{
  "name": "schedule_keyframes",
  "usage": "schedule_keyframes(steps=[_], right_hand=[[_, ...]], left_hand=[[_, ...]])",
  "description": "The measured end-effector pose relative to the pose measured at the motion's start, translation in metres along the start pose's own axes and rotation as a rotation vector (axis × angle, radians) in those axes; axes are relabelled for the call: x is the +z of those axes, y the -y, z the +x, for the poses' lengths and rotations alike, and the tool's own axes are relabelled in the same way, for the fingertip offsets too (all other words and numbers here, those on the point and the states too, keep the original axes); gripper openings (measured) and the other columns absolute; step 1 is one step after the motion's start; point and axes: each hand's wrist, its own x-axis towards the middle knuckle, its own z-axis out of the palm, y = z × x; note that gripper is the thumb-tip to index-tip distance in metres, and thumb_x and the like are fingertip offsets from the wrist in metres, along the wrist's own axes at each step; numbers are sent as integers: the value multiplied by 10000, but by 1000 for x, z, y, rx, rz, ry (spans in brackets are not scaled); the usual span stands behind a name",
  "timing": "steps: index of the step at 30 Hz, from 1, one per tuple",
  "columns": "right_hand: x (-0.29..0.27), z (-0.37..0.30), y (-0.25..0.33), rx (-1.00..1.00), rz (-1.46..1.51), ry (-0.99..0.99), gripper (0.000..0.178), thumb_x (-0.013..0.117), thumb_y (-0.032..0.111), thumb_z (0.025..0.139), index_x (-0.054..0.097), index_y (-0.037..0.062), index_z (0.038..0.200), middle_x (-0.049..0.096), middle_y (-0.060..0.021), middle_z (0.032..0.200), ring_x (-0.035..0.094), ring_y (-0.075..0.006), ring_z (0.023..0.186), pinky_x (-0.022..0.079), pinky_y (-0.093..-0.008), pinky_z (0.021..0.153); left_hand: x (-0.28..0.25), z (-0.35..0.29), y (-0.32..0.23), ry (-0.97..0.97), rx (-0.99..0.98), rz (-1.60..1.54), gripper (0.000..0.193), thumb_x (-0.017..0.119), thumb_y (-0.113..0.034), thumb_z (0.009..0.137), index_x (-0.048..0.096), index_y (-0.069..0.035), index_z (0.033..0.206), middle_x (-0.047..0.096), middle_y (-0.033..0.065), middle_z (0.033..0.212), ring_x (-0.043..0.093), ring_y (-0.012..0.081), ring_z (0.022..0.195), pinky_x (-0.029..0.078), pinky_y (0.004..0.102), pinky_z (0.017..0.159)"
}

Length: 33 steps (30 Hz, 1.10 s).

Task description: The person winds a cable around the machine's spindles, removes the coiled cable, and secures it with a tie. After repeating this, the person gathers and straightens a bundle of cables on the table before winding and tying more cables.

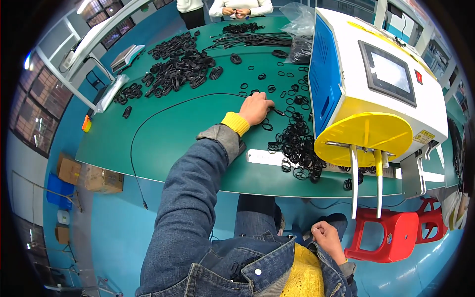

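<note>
My left hand (pixel 255 108) reaches over the green table, its fingers closed on a thin black cable near one end. That end's plug (pixel 280 113) sticks out to the right of the fingers. From my hand the cable (pixel 163 107) bows left across the table and hangs over the front edge, with its other plug (pixel 145 204) in the air. Low beside my lap, my right hand (pixel 326 238) is curled closed, with nothing visible in it. Small black rings (pixel 267 125) lie right around my left hand. A heap of them (pixel 299 143) sits between it and the machine.
A white and blue machine (pixel 391 64) with a screen and yellow disc stands at the right. Bundled black cables (pixel 185 69) cover the table's far left. A metal ruler (pixel 267 157) lies near the front edge. Red stools (pixel 386 235) stand below. Another person's hands (pixel 235 12) work at the far side.
</note>
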Motion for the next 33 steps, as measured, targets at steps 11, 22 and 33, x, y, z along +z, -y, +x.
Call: schedule_keyframes(steps=[11,22,33], right_hand=[[-5,-7,7,-26,-9,-32,158,573,139,818,577,-18,827,585,-72,596,576,-119,551,453,-259,531],[-39,-52,108,-1011,-373,-777,191,606,57,811,594,-59,962,580,-139,798,548,-247,683,436,-300,583],[-59,-88,114,-1087,-691,-855,250,648,-18,757,600,-59,998,574,-146,860,539,-272,699,456,-335,603]], left_hand=[[-50,-9,29,-699,-134,59,92,547,-90,790,549,-93,882,564,81,760,534,292,716,424,403,658],[-147,-101,-161,-709,672,10,223,621,-12,651,586,-80,861,538,49,811,533,197,649,413,333,560],[-126,-120,-277,-458,636,-310,183,608,-92,690,607,-54,869,534,31,769,503,114,572,367,235,461]])
